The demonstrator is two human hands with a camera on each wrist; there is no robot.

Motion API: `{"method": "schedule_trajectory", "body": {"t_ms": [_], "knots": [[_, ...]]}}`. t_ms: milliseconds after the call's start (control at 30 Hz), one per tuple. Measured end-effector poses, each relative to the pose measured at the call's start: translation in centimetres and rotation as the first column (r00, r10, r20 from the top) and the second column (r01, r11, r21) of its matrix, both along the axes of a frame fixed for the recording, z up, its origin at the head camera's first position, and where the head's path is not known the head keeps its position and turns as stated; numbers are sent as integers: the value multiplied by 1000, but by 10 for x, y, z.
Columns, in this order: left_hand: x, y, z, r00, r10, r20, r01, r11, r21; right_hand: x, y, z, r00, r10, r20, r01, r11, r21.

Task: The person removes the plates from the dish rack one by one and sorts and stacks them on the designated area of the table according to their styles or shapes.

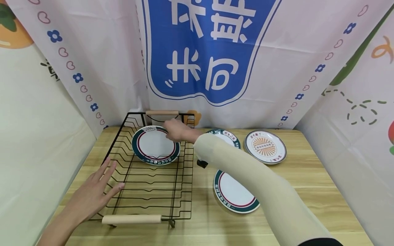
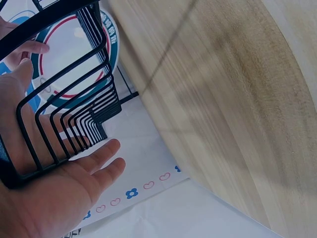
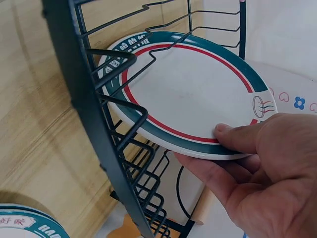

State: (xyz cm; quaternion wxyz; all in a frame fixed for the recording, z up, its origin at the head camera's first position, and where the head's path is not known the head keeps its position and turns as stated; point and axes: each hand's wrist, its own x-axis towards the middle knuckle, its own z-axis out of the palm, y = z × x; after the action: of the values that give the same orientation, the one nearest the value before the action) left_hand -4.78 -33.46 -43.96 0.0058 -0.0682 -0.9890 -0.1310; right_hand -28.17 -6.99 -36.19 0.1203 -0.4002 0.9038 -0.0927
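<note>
A round white plate (image 1: pixel 155 143) with a dark green rim and a red ring leans in the far part of a black wire dish rack (image 3: pixel 89 119). My right hand (image 1: pixel 178 131) pinches its right edge, thumb on the upper face and fingers beneath, as the right wrist view shows. The plate's lower edge sits among the rack's wires. Beside the rack's left side lies my left hand (image 1: pixel 92 191), its fingers extended along the wires. In the left wrist view, that hand (image 2: pixel 64 188) straddles the rack's side, with the wires crossing in front of part of it.
Wooden handles (image 1: pixel 131 219) cap the rack's near and far ends. To its right lie a green-rimmed plate (image 1: pixel 235 193), more green-rimmed ware (image 1: pixel 226 136) partly behind my right sleeve, and a stack of orange-patterned plates (image 1: pixel 265 147). Printed cloth (image 1: pixel 117 68) walls the wooden table.
</note>
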Motion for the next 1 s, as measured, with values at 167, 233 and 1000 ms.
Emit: {"method": "schedule_trajectory", "body": {"t_ms": [167, 233, 1000], "knots": [[-1, -1, 0, 1000, 2, 2, -2, 1000, -6, 2, 4, 8, 1000, -19, 7, 19, 998, -57], [-1, 0, -1, 1000, 1, 1, -1, 1000, -7, 3, 6, 11, 1000, -23, -1, 23, 996, -84], [-1, 0, -3, 1000, -1, 0, 1, 1000, 20, 13, 91, 62, 984, -153, -87, 110, 922, -371]]}}
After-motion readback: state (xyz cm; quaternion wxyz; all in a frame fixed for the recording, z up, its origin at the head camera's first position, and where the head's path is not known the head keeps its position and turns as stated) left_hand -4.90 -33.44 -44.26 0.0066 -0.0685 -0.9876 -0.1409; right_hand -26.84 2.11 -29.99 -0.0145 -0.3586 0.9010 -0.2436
